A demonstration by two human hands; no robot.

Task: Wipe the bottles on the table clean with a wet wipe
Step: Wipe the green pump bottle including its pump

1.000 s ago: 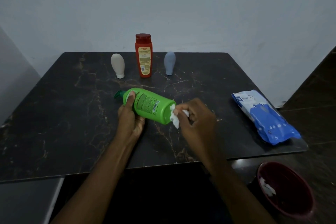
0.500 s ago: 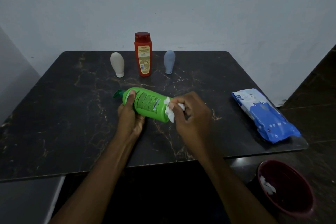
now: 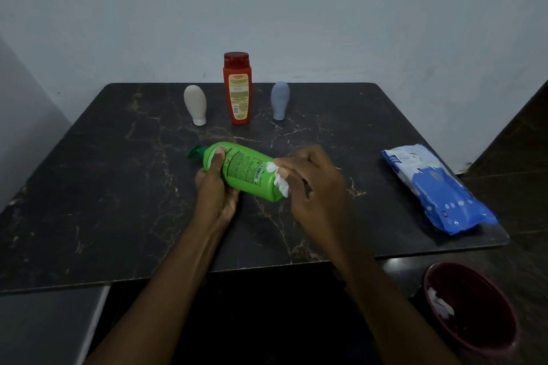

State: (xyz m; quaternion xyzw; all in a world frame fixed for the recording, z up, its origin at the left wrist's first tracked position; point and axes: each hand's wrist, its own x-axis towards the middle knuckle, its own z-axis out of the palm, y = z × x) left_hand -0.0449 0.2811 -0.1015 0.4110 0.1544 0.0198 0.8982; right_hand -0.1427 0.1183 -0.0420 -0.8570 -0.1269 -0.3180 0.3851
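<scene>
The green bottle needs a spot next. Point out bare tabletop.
Bare marble lies left of the left hand, out to the table edge, and between the right hand and the wipes pack. Crowded: the back middle, with the cream bottle, red bottle and grey-blue bottle.

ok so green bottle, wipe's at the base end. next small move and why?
Probably slide the wet wipe along the green bottle toward its pump end. The right hand pinches the wipe against the base end only, the left hand grips the bottle near the pump, and the labelled side between them lies open to a pass.
</scene>
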